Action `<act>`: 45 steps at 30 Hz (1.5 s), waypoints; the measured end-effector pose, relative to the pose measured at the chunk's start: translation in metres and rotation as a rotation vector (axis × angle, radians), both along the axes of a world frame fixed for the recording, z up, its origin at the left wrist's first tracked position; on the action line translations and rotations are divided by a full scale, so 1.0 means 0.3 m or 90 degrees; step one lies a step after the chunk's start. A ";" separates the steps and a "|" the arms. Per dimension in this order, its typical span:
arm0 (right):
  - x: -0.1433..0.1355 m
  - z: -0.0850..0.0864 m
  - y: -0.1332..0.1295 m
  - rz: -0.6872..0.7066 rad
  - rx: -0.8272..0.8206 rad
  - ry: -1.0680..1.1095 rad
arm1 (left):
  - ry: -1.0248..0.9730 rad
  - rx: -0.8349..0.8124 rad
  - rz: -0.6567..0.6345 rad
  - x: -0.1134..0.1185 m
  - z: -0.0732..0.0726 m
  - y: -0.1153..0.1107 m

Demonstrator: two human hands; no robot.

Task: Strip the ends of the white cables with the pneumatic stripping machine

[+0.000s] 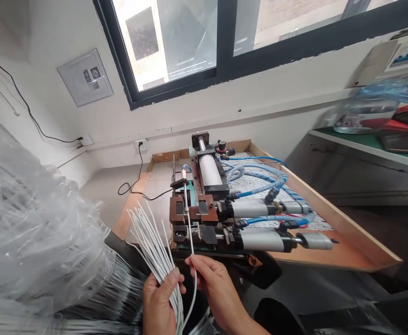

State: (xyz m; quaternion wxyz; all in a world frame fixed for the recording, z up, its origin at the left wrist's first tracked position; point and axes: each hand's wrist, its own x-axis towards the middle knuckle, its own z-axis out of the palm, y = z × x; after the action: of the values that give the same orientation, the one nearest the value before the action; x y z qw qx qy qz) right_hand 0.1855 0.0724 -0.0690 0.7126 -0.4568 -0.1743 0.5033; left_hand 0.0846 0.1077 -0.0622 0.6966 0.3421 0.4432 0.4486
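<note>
My left hand (162,298) is closed around a bundle of thin white cables (151,242), whose loose ends fan out upward. With thumb and fingertips my right hand (213,281) pinches a single white cable (191,239). The upper end of that cable runs into the gap between the brown jaw blocks (207,207) of a pneumatic machine (211,172). Below the pinch, the cable curves down toward the bundle. The machine has several silver cylinders (261,239) lying to the right of the jaws.
Blue air hoses (260,186) loop behind the cylinders, inside a wooden-edged tray (350,228). Plastic-wrapped cable bundles (95,284) are piled at the left. A green shelf (371,144) at the right bears a clear plastic jug (366,111). A black cord (139,172) runs from a wall socket.
</note>
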 end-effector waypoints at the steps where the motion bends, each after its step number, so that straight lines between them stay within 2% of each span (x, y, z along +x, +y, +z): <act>1: 0.002 -0.001 0.002 0.003 -0.005 0.016 | 0.002 -0.002 0.001 0.003 0.001 0.001; 8: 0.010 0.009 0.012 0.016 -0.017 0.086 | -0.005 0.018 -0.020 0.018 0.023 -0.010; 12: 0.002 0.035 0.013 0.158 0.038 0.125 | -0.009 0.016 -0.026 0.023 0.035 -0.016; 14: -0.003 0.045 0.010 0.180 0.053 0.099 | -0.015 0.022 -0.040 0.025 0.035 -0.016; 17: -0.007 0.051 0.007 0.093 0.040 0.042 | -0.029 0.018 -0.052 0.029 0.032 -0.012; 19: -0.005 0.047 0.008 0.030 0.023 0.031 | -0.028 -0.009 -0.028 0.032 0.033 -0.007; 23: 0.006 0.031 0.020 -0.040 0.002 0.092 | -0.002 -0.031 0.016 0.042 0.043 0.001; 32: 0.026 0.026 0.046 -0.013 -0.002 0.243 | 0.034 0.007 0.025 0.054 0.047 0.007; 36: 0.021 0.041 0.046 0.052 0.021 0.265 | 0.043 0.001 0.014 0.051 0.054 -0.003; 40: 0.009 0.056 0.035 0.132 0.041 0.217 | 0.082 0.002 -0.018 0.044 0.041 -0.018; 45: 0.004 0.053 0.003 0.037 0.022 0.086 | 0.081 0.024 -0.023 0.030 0.016 -0.034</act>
State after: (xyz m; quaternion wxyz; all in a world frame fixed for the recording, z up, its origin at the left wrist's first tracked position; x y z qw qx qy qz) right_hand 0.1868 0.0733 -0.0533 0.7156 -0.4043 -0.1474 0.5502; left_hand 0.0935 0.0976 -0.0573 0.6688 0.3907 0.4716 0.4215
